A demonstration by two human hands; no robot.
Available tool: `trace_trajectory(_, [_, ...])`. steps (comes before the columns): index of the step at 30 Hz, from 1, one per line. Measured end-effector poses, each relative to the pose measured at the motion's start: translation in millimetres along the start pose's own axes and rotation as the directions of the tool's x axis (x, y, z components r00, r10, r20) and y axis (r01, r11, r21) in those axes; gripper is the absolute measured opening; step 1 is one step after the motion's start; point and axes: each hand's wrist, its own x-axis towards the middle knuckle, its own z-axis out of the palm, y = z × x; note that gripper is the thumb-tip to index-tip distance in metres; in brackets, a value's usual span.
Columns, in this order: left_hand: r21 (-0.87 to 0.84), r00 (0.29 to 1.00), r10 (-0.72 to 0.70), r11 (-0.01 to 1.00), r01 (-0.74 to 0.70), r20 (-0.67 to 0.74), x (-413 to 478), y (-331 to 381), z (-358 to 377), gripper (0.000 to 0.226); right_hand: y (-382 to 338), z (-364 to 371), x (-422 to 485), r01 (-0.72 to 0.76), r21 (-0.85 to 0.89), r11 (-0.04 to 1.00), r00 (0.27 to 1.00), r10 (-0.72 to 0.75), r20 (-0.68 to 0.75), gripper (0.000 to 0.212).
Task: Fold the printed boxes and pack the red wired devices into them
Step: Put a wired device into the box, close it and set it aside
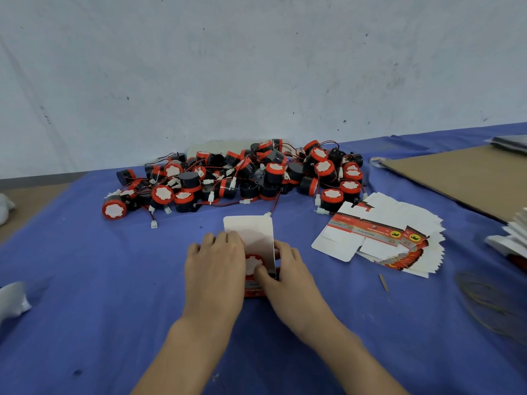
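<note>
1. Left hand [214, 263]: I see it at the centre of the table, fingers close together and curved over the left side of the printed box, holding it. The thumb is hidden from me.
2. Right hand [288, 269]: it grips the right side of the same box, with the thumb pressed onto the white face of the device inside and the fingers wrapped behind the right wall.
3. Printed box [252, 289]: one, partly folded and held between both hands. Its red printed panel is nearest me, and its white lid flap stands open on the far side.
4. Red wired device [252, 263]: one, seated in the box with its round face up. I cannot see its wire.
5. Blue cloth [114, 280]: it covers the work surface under everything listed here.
6. White plastic bag [11, 300]: crumpled at the left edge.
7. Rubber bands [484, 303]: a loose tangle on the cloth at the near right.
8. Thin strip [383, 282]: a small piece I cannot identify, lying just near of the flat stock.
9. Flat printed boxes [385, 240]: a fanned stack of unfolded boxes lying to the right of the hands.
10. Pile of red wired devices [242, 178]: many red-and-black units with red wires and white connectors, heaped beyond the box. One connector almost touches the open flap.
11. Cardboard sheet [456, 178]: brown, lying flat at the far right.
12. Roll of tape [376, 162]: at the cardboard's left corner.
13. Wall [256, 67]: pale and scuffed, directly behind the table.
</note>
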Motion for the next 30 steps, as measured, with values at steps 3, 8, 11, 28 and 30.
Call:
trace_trajectory(3, [-0.008,0.999,-0.011,1.000,0.011,-0.052,1,-1,3,0.027,0,0,0,-0.007,-0.009,1.000,1.000,0.007,-0.001,0.035])
trace_trajectory(8, [0.018,1.000,0.010,1.000,-0.009,-0.022,5,-4,1,0.024,1,0,1,-0.008,-0.009,1.000,1.000,0.008,-0.004,0.037])
trace_trajectory(11, [0.038,0.999,0.046,0.998,-0.046,0.011,6,-6,-1,0.024,1,0,1,-0.011,-0.016,1.000,1.000,0.011,-0.001,0.035])
trace_trajectory(28, [0.090,0.981,0.163,0.981,-0.172,0.103,2,-12,0,0.023,-2,-2,-2,-0.027,0.008,1.000,1.000,0.026,0.016,0.041])
trace_trajectory(30, [-0.006,0.981,0.169,0.986,-0.169,0.092,5,-19,1,0.019,-3,-2,0,-0.056,0.024,0.998,0.998,0.056,0.014,0.038])
